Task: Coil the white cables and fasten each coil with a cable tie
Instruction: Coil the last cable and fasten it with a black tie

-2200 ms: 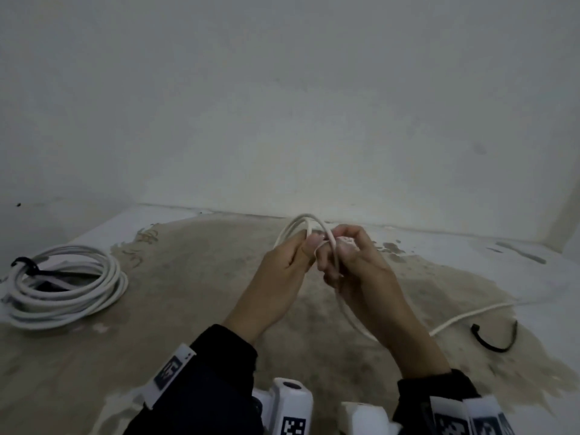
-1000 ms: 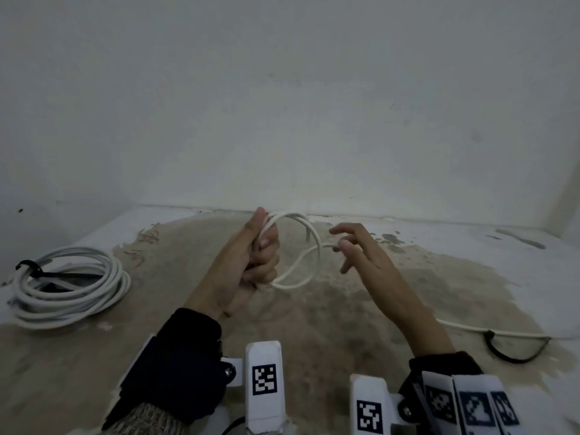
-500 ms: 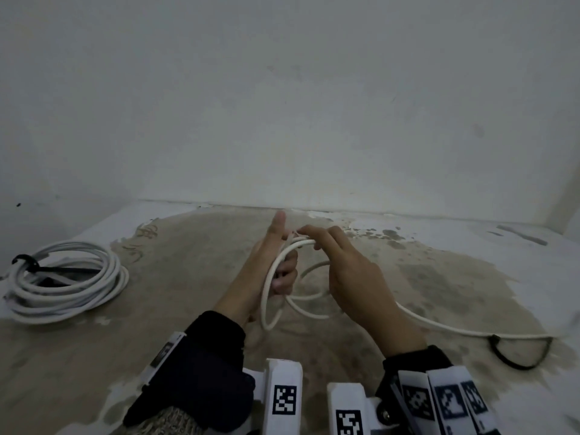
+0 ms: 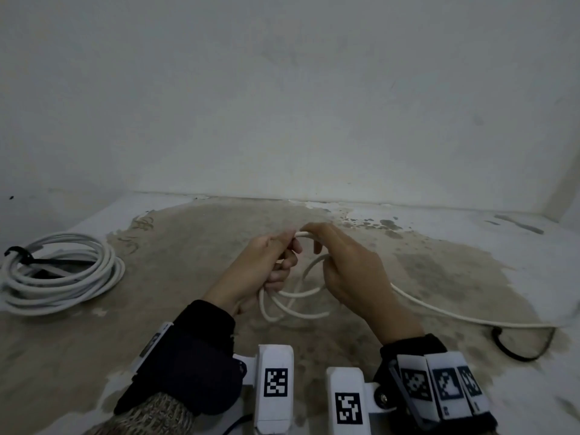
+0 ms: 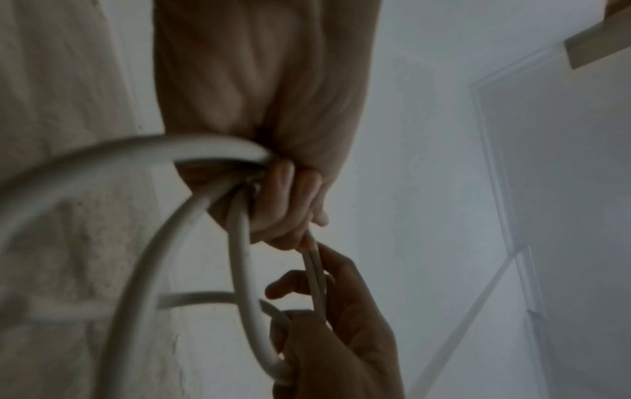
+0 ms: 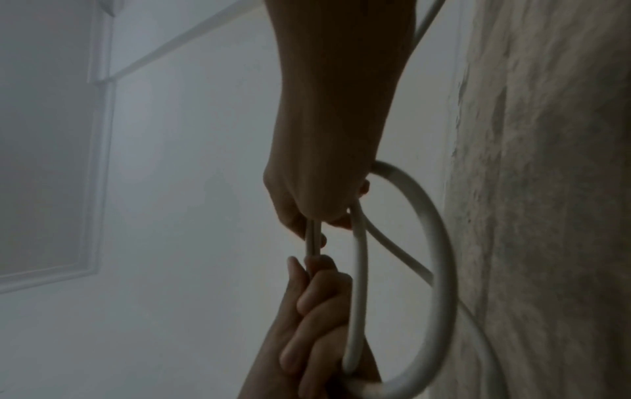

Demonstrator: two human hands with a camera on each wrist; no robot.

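- The left hand (image 4: 266, 265) is up over the stained floor (image 4: 188, 277), fingers curled tight round a few loops of the white cable (image 4: 292, 296). The loops hang out of the bottom of the fist, and you can see them bunching into the palm in the left wrist view too.
- The right hand (image 4: 351, 271) is right next to it, almost knuckle to knuckle. Thumb and fingers pinch the cable where it bridges across to the left hand's fingertips.
- In the right wrist view that short stretch between the two hands looks like two strands side by side, though it's dim and a bit soft, so I can't swear to it.
- The loose end of the cable runs out from under the right wrist and trails along the floor off to the right, lying slack.
- A black cable tie (image 4: 521, 350) sits on the floor out there, curved, just under that trailing bit of cable. Touching or not, can't tell.
- Over on the far left there's a finished coil (image 4: 62, 274) lying flat, well apart from the hands, with a black tie (image 4: 18, 254) cinched round its left side.
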